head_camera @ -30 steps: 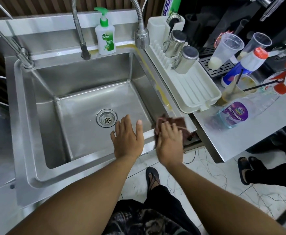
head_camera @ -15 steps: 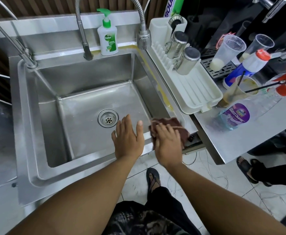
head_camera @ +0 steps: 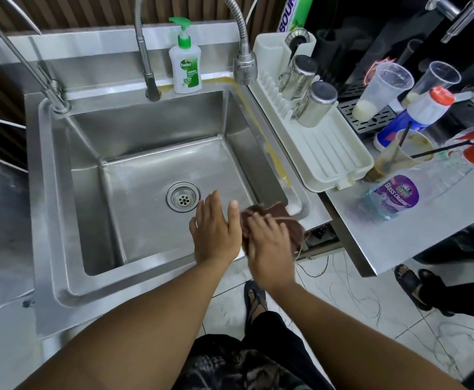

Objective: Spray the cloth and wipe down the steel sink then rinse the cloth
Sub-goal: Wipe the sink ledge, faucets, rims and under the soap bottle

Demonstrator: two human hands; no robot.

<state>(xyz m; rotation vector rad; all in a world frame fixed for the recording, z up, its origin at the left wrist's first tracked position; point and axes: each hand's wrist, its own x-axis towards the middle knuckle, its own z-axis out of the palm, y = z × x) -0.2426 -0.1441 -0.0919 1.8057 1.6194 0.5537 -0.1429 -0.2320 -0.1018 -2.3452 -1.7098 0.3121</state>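
My right hand, fingers flat, presses brown cloth on near-right corner of steel sink rim. My left hand spread, resting on near rim beside. I judge: use even pressure, follow rim, overlap strokes.

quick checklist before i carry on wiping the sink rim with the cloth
1. Cloth under right hand, on the sink front rim: ok
2. Left hand beside the cloth, not on it: ok
3. Cloth damp with spray: cannot tell
4. Yellow stain along the right rim gone: not ok
5. Drain uncovered: ok
6. Taps not running: ok
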